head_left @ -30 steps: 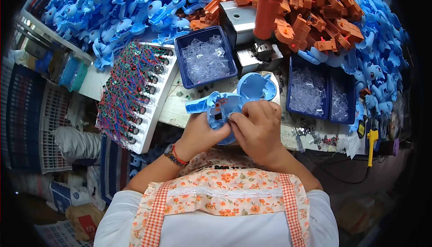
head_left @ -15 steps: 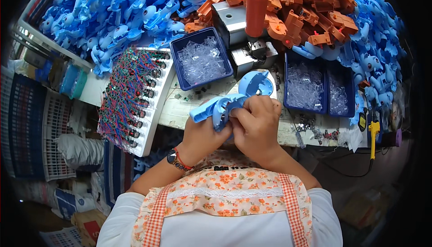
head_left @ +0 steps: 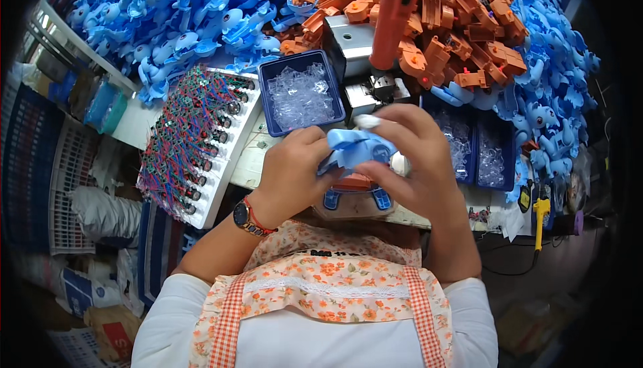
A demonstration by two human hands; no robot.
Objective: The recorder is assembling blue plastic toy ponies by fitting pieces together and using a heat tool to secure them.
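Observation:
My left hand (head_left: 295,173) is closed around a blue plastic toy shell part (head_left: 355,148), holding it just above the bench edge. Beside it, my right hand (head_left: 422,163) curves about the shell's right side, thumb and fingers apart and slightly blurred; the thumb tip overlaps the shell, and whether it presses on it I cannot tell. One of its fingertips has a white covering. Under the shell sits a holder with two blue clips (head_left: 382,198) and an orange piece (head_left: 355,181), partly hidden by my hands.
Blue bins of clear plastic pieces (head_left: 301,96) (head_left: 492,153) flank a metal press with an orange column (head_left: 395,19). Behind lie heaps of blue shells (head_left: 181,19) and orange housings (head_left: 462,6). At left, a white foam tray (head_left: 221,184) carries wired parts. A yellow-handled tool (head_left: 540,217) hangs right.
The right hand has come off its pinch on the shell, rising right with fingers spread. The left hand has turned the shell and shifted left, uncovering the holder with blue clips.

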